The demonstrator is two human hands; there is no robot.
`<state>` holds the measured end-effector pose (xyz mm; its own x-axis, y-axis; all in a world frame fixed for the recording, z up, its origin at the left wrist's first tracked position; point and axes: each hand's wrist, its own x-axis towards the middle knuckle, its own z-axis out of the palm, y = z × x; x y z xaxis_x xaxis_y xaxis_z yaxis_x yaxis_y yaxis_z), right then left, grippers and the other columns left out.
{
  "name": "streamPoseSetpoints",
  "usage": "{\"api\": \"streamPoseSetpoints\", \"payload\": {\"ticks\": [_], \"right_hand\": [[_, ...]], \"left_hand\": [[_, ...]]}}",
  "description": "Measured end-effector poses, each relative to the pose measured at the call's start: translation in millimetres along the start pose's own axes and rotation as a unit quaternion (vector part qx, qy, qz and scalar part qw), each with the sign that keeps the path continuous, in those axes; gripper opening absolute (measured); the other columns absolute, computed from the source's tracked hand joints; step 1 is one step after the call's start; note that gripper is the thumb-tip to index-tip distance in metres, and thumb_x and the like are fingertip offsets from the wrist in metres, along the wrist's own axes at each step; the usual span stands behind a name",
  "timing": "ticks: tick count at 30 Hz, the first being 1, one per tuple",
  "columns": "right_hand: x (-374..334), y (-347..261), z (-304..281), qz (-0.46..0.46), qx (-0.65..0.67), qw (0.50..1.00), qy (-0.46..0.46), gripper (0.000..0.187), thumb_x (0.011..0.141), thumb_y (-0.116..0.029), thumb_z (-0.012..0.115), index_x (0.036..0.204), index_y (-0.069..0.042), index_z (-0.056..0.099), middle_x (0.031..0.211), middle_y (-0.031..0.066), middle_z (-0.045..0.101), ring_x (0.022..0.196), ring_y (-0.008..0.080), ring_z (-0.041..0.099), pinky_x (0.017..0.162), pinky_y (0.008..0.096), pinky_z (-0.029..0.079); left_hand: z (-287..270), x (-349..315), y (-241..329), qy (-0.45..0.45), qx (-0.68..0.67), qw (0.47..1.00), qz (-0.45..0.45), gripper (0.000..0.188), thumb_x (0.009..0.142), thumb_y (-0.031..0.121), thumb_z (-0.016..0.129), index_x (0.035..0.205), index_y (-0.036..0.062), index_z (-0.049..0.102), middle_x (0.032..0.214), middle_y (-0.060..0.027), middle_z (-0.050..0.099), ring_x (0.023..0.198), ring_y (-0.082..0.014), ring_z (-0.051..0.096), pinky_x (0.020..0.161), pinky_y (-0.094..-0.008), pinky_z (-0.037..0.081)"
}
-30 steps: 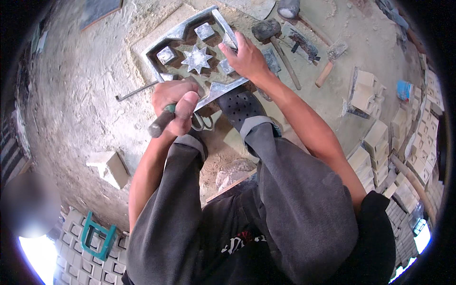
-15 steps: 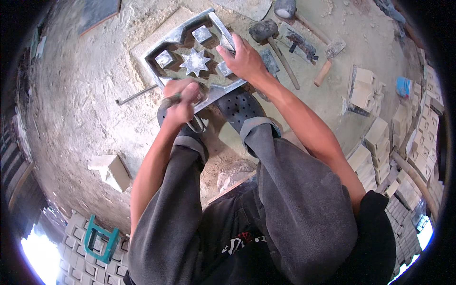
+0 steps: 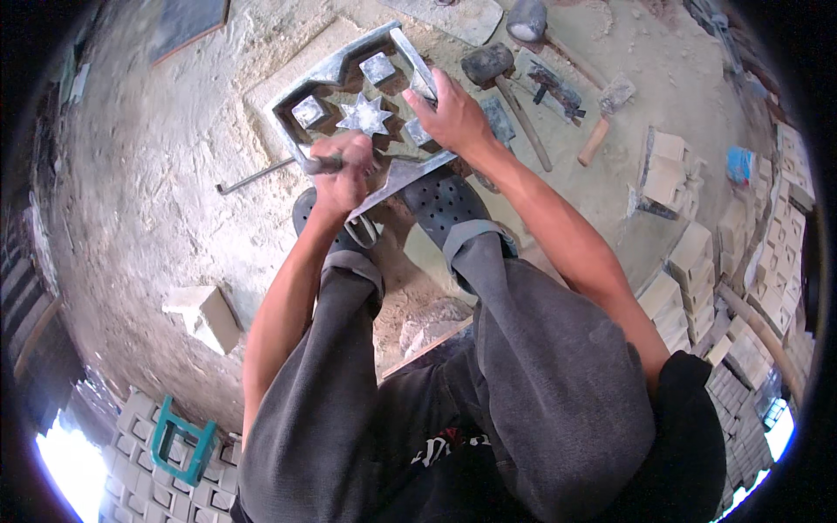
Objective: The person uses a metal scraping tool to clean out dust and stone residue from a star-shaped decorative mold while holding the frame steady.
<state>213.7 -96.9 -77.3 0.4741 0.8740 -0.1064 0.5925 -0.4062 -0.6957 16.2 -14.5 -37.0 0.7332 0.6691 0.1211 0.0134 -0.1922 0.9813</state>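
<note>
A grey metal mould frame (image 3: 336, 65) with a zigzag inner edge lies on the dusty floor ahead of my feet. Inside it are a star-shaped block (image 3: 364, 115) and several small cube blocks (image 3: 377, 68). My right hand (image 3: 453, 115) is closed on the frame's right side, fingers wrapped over the bar. At the near-left corner, my left hand (image 3: 342, 170) is closed round a short greyish handle (image 3: 324, 163); the tool's working end cannot be made out. A metal loop handle (image 3: 363, 232) sticks out from the frame's near side, below my left hand.
Beyond the frame to the right lie a black-headed mallet (image 3: 488, 64), another mallet (image 3: 527, 22) and a wooden-handled tool (image 3: 595, 139). A thin metal rod (image 3: 253, 177) lies left. Cast blocks (image 3: 667, 170) stand at right, one pale block (image 3: 205, 315) at left, near a green stool (image 3: 185, 444).
My left hand, with the handle, has moved up and slightly right over the frame's near-left corner. My right hand keeps its hold; the whole view has shifted slightly.
</note>
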Motion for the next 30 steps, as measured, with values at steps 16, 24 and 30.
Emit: {"api": "streamPoseSetpoints", "payload": {"ticks": [16,24,30], "right_hand": [[-8.0,16.3,-4.9,0.027,-0.007,1.000,0.004,0.068,0.091,-0.050,0.054,0.128,0.005,0.045,0.116,0.0310,0.057,0.103,0.0471,0.059,0.088,0.0510,0.049],[-6.6,16.9,-3.6,0.015,-0.017,1.000,0.013,0.067,0.090,-0.051,0.055,0.128,0.003,0.045,0.113,0.0306,0.059,0.101,0.0477,0.059,0.086,0.0523,0.049],[-10.9,22.0,-6.4,0.016,-0.009,1.000,0.012,0.066,0.091,-0.050,0.054,0.129,0.003,0.045,0.115,0.0319,0.057,0.102,0.0476,0.058,0.087,0.0519,0.048]], "left_hand": [[13.5,11.6,72.7,0.037,-0.083,0.996,-0.001,0.038,0.088,0.018,0.050,0.055,0.0000,0.040,0.050,-0.0041,0.039,0.045,-0.0147,0.035,0.045,-0.0323,0.027],[1.4,15.3,45.1,0.112,-0.127,0.985,0.019,0.048,0.095,0.031,0.046,0.055,0.0079,0.034,0.052,-0.0019,0.033,0.046,-0.0147,0.030,0.043,-0.0332,0.023],[-40.3,27.8,71.3,0.061,-0.235,0.970,0.030,0.042,0.091,0.022,0.046,0.054,0.0101,0.029,0.050,0.0022,0.025,0.045,-0.0107,0.021,0.044,-0.0316,0.018]]}}
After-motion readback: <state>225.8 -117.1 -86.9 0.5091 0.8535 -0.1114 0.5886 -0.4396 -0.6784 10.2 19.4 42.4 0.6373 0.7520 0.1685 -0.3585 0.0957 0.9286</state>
